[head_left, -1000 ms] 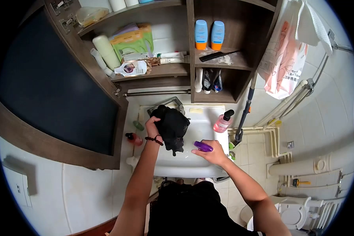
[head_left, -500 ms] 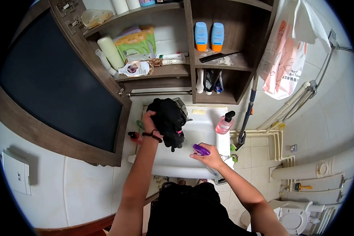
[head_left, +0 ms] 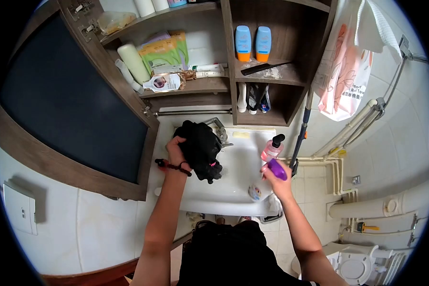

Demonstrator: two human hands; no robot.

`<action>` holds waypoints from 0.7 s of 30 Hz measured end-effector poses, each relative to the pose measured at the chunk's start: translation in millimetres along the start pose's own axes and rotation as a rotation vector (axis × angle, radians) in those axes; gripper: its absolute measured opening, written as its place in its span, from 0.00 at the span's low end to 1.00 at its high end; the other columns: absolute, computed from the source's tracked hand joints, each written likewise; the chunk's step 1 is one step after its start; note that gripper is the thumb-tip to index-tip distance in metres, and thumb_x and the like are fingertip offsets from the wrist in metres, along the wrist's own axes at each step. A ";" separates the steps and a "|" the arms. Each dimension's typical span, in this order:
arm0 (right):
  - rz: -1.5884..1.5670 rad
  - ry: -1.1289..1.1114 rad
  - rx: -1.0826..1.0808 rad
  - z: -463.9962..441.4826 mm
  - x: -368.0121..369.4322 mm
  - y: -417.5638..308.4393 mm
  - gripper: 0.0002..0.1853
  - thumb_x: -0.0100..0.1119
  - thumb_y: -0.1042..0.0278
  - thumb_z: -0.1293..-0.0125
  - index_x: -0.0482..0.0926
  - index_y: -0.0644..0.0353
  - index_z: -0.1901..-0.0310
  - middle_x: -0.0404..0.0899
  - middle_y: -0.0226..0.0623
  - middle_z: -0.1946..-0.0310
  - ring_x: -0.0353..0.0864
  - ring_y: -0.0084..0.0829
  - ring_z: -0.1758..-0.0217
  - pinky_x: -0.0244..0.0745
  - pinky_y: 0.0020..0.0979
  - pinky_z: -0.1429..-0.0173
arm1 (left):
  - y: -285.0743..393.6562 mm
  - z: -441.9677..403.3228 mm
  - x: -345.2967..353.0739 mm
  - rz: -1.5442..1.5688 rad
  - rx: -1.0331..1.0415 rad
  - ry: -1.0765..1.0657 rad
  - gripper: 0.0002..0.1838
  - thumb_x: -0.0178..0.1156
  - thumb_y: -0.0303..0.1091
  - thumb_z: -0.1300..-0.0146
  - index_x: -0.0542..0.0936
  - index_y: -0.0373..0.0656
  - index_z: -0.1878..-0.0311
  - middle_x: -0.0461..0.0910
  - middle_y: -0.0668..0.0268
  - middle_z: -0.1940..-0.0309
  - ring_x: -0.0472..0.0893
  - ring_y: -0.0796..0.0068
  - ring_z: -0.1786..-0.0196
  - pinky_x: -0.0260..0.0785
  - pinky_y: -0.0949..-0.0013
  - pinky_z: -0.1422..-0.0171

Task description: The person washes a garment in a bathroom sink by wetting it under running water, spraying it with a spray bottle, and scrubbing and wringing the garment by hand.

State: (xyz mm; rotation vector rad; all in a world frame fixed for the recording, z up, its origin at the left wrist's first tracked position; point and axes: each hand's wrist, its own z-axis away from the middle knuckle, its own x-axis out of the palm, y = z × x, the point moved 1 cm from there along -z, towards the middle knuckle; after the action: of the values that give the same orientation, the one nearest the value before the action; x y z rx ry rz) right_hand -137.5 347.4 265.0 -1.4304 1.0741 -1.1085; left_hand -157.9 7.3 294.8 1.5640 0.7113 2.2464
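A bunched black cloth (head_left: 199, 147), with a small pink detail near its lower end, is held over the left side of the white washbasin (head_left: 209, 206). My left hand (head_left: 177, 153) grips its left side, a dark bead bracelet on the wrist. Around the purple head of a clear spray bottle (head_left: 259, 191) my right hand (head_left: 280, 181) is closed, at the basin's right side. The bottle is tilted, its labelled body pointing down and left. Just beyond that hand stands a pink pump bottle (head_left: 270, 151) on the basin's right rim.
A metal tap (head_left: 219, 125) rises behind the cloth. A red bottle (head_left: 162, 164) lies left of my left wrist. Above the basin is a wooden cabinet (head_left: 229, 62) with its door (head_left: 71, 95) swung open on the left. A pole (head_left: 302, 133) leans at the right.
My right hand has moved right and up with the spray bottle, and the bottle's body now shows over the basin. The cloth has shifted slightly left, uncovering more of the tap.
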 end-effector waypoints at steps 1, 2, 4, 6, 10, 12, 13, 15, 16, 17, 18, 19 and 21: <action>0.027 0.042 -0.019 -2.6 -9.6 3.6 0.08 0.69 0.71 0.31 0.82 0.67 0.60 0.84 0.34 0.67 0.82 0.23 0.69 0.77 0.26 0.61 | -4.1 -1.0 -6.5 -0.008 -0.009 0.000 0.21 0.55 0.33 0.44 0.83 0.40 0.47 0.86 0.59 0.51 0.85 0.56 0.47 0.78 0.55 0.37; 0.020 0.092 -0.050 -4.3 -13.4 3.2 0.08 0.69 0.71 0.30 0.82 0.67 0.60 0.84 0.34 0.67 0.82 0.23 0.69 0.76 0.26 0.61 | -8.2 -1.0 -13.3 -0.017 -0.018 0.003 0.22 0.54 0.33 0.45 0.82 0.40 0.47 0.86 0.59 0.51 0.85 0.56 0.47 0.78 0.55 0.37; 0.043 0.163 -0.104 -11.3 -18.9 1.3 0.08 0.70 0.70 0.30 0.82 0.66 0.60 0.84 0.33 0.68 0.81 0.23 0.70 0.75 0.27 0.61 | -15.4 -3.2 -22.9 -0.014 -0.033 -0.012 0.23 0.54 0.32 0.44 0.83 0.39 0.46 0.86 0.57 0.49 0.85 0.54 0.45 0.78 0.54 0.34; 0.096 0.193 -0.125 -19.0 -27.8 12.5 0.08 0.71 0.70 0.30 0.83 0.66 0.59 0.84 0.32 0.69 0.81 0.22 0.70 0.75 0.26 0.62 | -22.5 -2.0 -27.5 -0.010 -0.049 -0.029 0.24 0.53 0.31 0.44 0.83 0.37 0.45 0.86 0.55 0.47 0.85 0.53 0.44 0.77 0.54 0.32; 0.136 0.261 -0.156 -31.0 -38.9 31.1 0.08 0.72 0.71 0.31 0.84 0.65 0.59 0.83 0.29 0.71 0.80 0.20 0.70 0.74 0.25 0.63 | -32.5 -2.3 -31.1 0.033 -0.073 -0.076 0.23 0.54 0.30 0.45 0.84 0.38 0.45 0.87 0.57 0.48 0.86 0.54 0.45 0.78 0.56 0.33; 0.116 0.276 -0.156 -34.5 -45.4 45.2 0.07 0.72 0.71 0.32 0.84 0.65 0.60 0.82 0.29 0.71 0.80 0.19 0.69 0.74 0.24 0.63 | -35.2 -3.0 -32.9 0.022 -0.064 -0.037 0.23 0.54 0.30 0.45 0.84 0.39 0.46 0.87 0.57 0.49 0.86 0.55 0.45 0.78 0.56 0.33; 0.139 0.278 -0.177 -35.2 -49.0 52.2 0.07 0.72 0.72 0.32 0.84 0.65 0.59 0.83 0.29 0.71 0.80 0.19 0.69 0.74 0.24 0.62 | -37.2 -2.2 -32.3 0.035 -0.065 0.004 0.23 0.54 0.30 0.46 0.83 0.39 0.46 0.87 0.57 0.49 0.86 0.54 0.46 0.79 0.55 0.34; 0.160 0.278 -0.195 -35.3 -52.6 60.4 0.07 0.72 0.72 0.32 0.84 0.65 0.59 0.83 0.29 0.70 0.79 0.19 0.68 0.74 0.24 0.62 | -38.9 -0.8 -30.8 0.047 -0.064 0.048 0.23 0.54 0.31 0.47 0.83 0.39 0.47 0.86 0.56 0.50 0.86 0.54 0.47 0.79 0.54 0.36; 0.144 0.292 -0.195 -35.1 -53.2 61.6 0.07 0.73 0.72 0.32 0.84 0.65 0.58 0.83 0.29 0.69 0.79 0.19 0.67 0.75 0.24 0.61 | -39.9 0.1 -29.6 0.037 -0.061 0.074 0.23 0.53 0.31 0.47 0.83 0.38 0.47 0.86 0.57 0.50 0.86 0.54 0.47 0.79 0.55 0.35; 0.129 0.307 -0.195 -35.2 -54.2 62.4 0.08 0.73 0.72 0.33 0.85 0.66 0.57 0.83 0.29 0.68 0.79 0.18 0.67 0.75 0.24 0.60 | -40.4 0.2 -29.2 0.026 -0.057 0.099 0.23 0.53 0.31 0.47 0.83 0.38 0.47 0.87 0.57 0.49 0.86 0.54 0.47 0.79 0.56 0.35; 0.129 0.308 -0.194 -35.2 -55.3 63.2 0.08 0.73 0.72 0.33 0.85 0.66 0.57 0.83 0.29 0.68 0.79 0.18 0.67 0.75 0.24 0.60 | -41.6 -2.8 -33.2 0.026 -0.059 0.100 0.23 0.53 0.31 0.47 0.83 0.38 0.47 0.87 0.57 0.49 0.86 0.54 0.47 0.79 0.56 0.35; 0.156 0.299 -0.170 -34.7 -56.5 64.1 0.09 0.74 0.72 0.33 0.85 0.65 0.57 0.83 0.29 0.67 0.79 0.18 0.65 0.75 0.24 0.58 | -43.8 -7.5 -39.2 0.034 -0.055 0.061 0.24 0.53 0.31 0.47 0.83 0.37 0.46 0.87 0.57 0.49 0.86 0.54 0.46 0.78 0.56 0.35; 0.185 0.294 -0.148 -35.1 -57.7 63.1 0.09 0.74 0.72 0.34 0.85 0.65 0.56 0.84 0.28 0.66 0.80 0.18 0.64 0.76 0.24 0.56 | -46.7 -14.3 -42.8 0.044 -0.055 0.017 0.24 0.53 0.31 0.47 0.84 0.37 0.46 0.87 0.57 0.49 0.86 0.54 0.45 0.78 0.57 0.34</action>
State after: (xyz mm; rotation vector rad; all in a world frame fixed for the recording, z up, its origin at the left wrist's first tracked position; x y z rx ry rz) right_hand -187.2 390.2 199.9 -1.2750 1.4931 -1.1461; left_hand -157.3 20.7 231.3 1.5509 0.6204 2.2935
